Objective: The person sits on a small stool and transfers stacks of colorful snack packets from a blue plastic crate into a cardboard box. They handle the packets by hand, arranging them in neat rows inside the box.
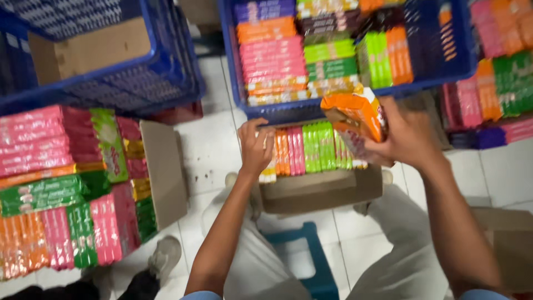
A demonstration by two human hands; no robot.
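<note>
Orange packets [355,119] sit bunched in the right hand [408,139], fingers clamped round them just above the cardboard box [319,191]. Left hand [255,147] presses curled fingers onto the upright packs [311,147] inside, holding nothing. I'd slide them in upright, snug beside matching colours.

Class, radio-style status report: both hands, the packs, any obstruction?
Left hand pressing packs in the cardboard box. Right hand gripping orange packs. Blue crate crowds close behind.
</note>
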